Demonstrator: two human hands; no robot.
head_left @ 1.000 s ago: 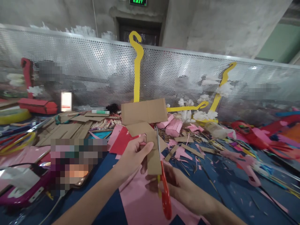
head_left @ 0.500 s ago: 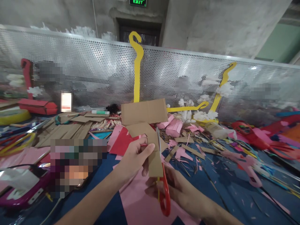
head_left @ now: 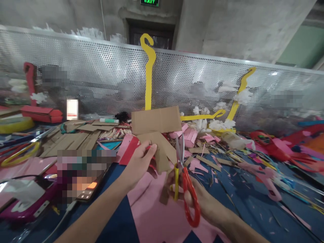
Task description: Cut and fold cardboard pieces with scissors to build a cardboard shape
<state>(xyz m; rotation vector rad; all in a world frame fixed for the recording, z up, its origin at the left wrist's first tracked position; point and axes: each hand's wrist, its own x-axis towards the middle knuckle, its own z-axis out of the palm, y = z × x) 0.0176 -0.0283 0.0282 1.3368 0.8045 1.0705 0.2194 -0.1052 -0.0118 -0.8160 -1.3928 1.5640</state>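
Between the thumb and fingers of my left hand (head_left: 140, 162) is a piece of brown cardboard (head_left: 163, 153) with an angled outline. My right hand (head_left: 201, 196) has its fingers in the handles of a pair of scissors (head_left: 187, 184), red on one side and yellow on the other. Their blades point up and are slightly apart, just right of the cardboard and clear of it. A small cardboard strip (head_left: 164, 195) shows below, by my right fingers; whether they pinch it is hard to see. Underneath lies a pink sheet (head_left: 149, 212).
Behind stands a cardboard box (head_left: 157, 119) with a tall yellow hook-shaped cutout (head_left: 149, 81). Cardboard pieces (head_left: 72, 143) and a purple object (head_left: 25, 202) are at left. Paper scraps and a pink glue gun (head_left: 265, 175) lie at right. A perforated metal panel (head_left: 101, 71) spans the back.
The scissors have moved right, off the cardboard, and their blades have parted. The cardboard's lower strip now appears separate, lower down by my right fingers. My left hand has shifted slightly left.
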